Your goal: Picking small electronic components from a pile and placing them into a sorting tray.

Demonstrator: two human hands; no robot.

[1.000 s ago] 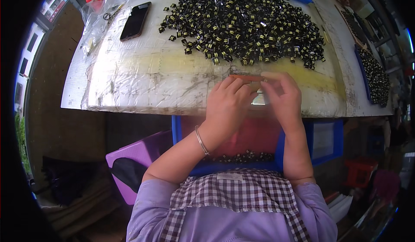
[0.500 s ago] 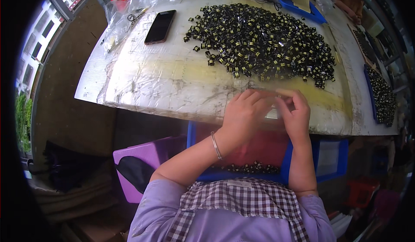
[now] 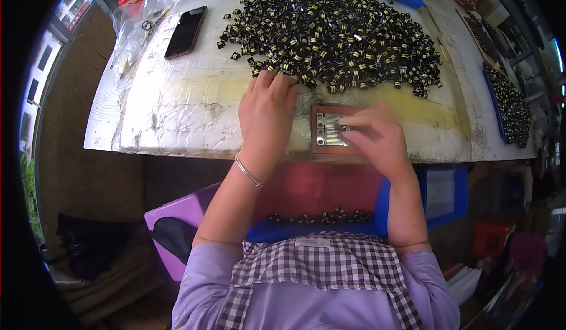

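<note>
A big pile of small black and yellow pieces (image 3: 336,41) sits on the white table (image 3: 194,115). Far fewer small dark bits (image 3: 339,215) lie in the blue bin (image 3: 383,209) below the table edge. Going by that big pile, I think only a little is done and a lot is left. I can't tell which pieces are finished. More small pieces (image 3: 508,103) fill a blue tray off to the right, but I can't tell if they are part of this work.

The left hand (image 3: 265,106) is at the near edge of the pile, toward its left end. Its fingers are bent and close together. The tips are hidden in or behind the pieces, so I can't tell if it holds any.

The right hand (image 3: 377,138) is over the right side of a metal plate (image 3: 328,131) with thin lines on it. The plate sits on a flat brown block (image 3: 330,150), near the front of the table. The thumb and 1 finger come close together in a narrow pinch. A tiny thing may be between them, but it is too blurry to be sure. The plate is between the 2 hands, nearer the right, and the pile is past it.
</note>
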